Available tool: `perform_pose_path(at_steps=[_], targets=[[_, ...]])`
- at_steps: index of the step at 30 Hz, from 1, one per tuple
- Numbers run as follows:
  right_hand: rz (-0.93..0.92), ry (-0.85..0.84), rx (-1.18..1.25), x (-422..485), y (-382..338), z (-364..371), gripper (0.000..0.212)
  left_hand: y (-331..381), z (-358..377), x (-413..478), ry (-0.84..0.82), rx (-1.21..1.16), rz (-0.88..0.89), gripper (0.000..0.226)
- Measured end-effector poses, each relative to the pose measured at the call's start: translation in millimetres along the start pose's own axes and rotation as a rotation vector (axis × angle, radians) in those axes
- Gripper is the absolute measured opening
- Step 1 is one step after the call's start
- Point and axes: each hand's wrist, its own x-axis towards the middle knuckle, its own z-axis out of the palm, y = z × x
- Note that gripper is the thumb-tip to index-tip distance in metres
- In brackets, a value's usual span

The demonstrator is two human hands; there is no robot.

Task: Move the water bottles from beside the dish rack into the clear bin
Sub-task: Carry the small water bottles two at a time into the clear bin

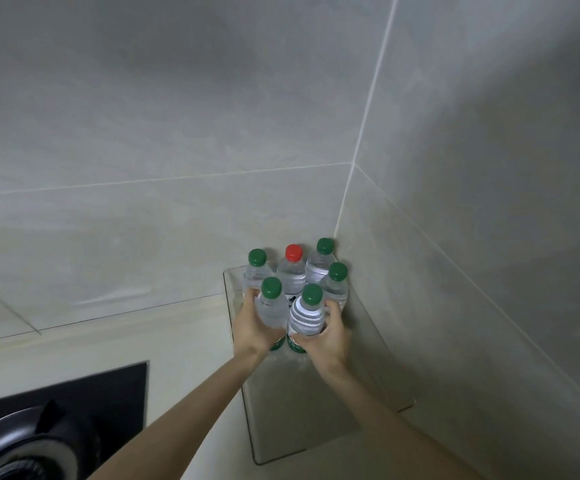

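Your left hand (252, 329): fingers curled round near-left bottle (271, 306), mid-body. Your right hand (330, 336): fingers curled round near-right bottle (305, 317), same height. Hands on outer sides, so pair stays upright and goes in side by side. Both bottles inside clear bin (299, 427), just in front of four others, red-capped bottle (292, 271) among them, packed at far end; near end left free. Seated on bin floor: cannot tell. Bin in corner of wall (454, 271), right of stove (56, 427).

The bottle (306, 317) in the right hand (330, 336) is showing white bands under a green cap (312, 294); the left hand (252, 327) is gripping another green-capped one. Beyond the grip, one red cap (294, 252) is showing among three green caps (257, 257).
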Motion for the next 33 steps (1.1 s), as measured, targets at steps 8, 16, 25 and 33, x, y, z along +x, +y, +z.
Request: perform_pose_path(at_steps=[8,16,25,33], targets=[[0.044,0.187,0.093,2,1,28,0.051,-2,4,3,0.032,-0.021,-0.075,0.071],[0.180,0.323,0.089,-5,-8,27,0.014,-3,5,1,0.010,-0.173,-0.201,0.079],[0.282,-0.023,0.063,-16,-29,-10,0.022,35,-40,-17,-0.146,-0.210,-0.243,0.065],[0.225,-0.193,0.101,-59,-94,-68,0.045,82,-98,-62,-0.253,-0.223,-0.191,0.058]])
